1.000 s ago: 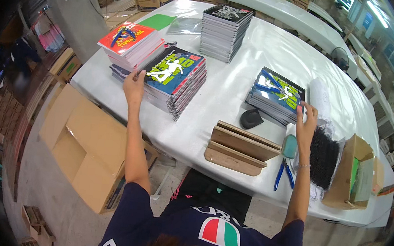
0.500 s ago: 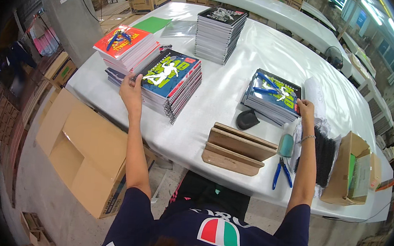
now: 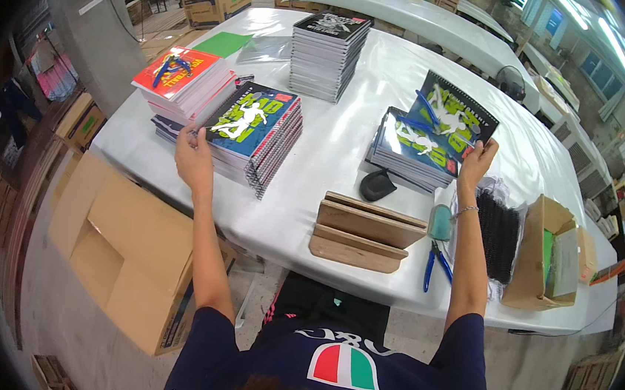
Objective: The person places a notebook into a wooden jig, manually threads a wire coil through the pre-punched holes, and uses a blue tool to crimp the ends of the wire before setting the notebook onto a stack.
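My right hand (image 3: 476, 165) grips the lower right corner of a spiral notebook (image 3: 453, 117), which is tilted up above the right stack of notebooks (image 3: 410, 159). Blue-handled pliers (image 3: 429, 107) lie against the tilted notebook's left side, partly hidden. Over on the left, my left hand (image 3: 195, 156) has its fingers closed at the near left corner of the left notebook stack (image 3: 247, 122), pinching at the top notebook's edge. Red-covered notebooks (image 3: 178, 79) are piled beside that stack, with another pair of blue pliers (image 3: 169, 71) on top.
A black-covered stack (image 3: 328, 51) stands farther back. Near me are a slotted wooden holder (image 3: 368, 233), a black rounded object (image 3: 378, 185), a teal object (image 3: 440, 222) and pliers (image 3: 436, 265). Black coils (image 3: 498, 237) and an open carton (image 3: 537, 259) sit right; a big cardboard box (image 3: 129, 246) is left.
My right hand has raised the top notebook of the right stack and tilted it, baring another below. The pliers on it have shifted. My left hand stays at the left stack's corner.
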A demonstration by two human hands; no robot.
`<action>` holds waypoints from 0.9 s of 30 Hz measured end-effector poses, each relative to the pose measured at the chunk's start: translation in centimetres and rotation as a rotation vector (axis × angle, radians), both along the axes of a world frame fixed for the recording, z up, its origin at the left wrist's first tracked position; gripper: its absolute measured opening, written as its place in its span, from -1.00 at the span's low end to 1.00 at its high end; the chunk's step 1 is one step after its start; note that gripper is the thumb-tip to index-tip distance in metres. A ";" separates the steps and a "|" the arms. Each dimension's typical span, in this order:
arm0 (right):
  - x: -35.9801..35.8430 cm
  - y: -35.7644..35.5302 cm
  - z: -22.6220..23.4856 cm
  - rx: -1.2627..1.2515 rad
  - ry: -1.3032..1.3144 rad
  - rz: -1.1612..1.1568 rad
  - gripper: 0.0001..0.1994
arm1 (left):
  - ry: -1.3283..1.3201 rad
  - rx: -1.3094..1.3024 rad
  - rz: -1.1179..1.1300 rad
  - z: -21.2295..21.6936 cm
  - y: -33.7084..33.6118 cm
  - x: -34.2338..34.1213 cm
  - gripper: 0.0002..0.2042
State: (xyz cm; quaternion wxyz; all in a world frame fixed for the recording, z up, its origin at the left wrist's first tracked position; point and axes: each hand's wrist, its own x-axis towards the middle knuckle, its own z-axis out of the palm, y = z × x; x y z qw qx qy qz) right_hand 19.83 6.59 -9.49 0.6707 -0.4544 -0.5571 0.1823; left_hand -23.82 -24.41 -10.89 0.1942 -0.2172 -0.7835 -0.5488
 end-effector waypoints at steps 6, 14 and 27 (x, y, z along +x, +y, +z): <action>2.1 -2.3 1.5 0.192 0.058 -0.171 -0.83 | 0.120 0.113 -0.060 1.5 -1.1 2.9 -0.79; 4.8 -8.6 0.4 0.177 0.535 0.122 -0.86 | 0.205 0.218 -0.166 3.2 -2.2 8.7 -0.87; 6.8 -17.8 -5.6 0.053 0.652 0.473 -0.66 | 0.066 0.170 -0.491 0.8 -2.1 16.2 -0.91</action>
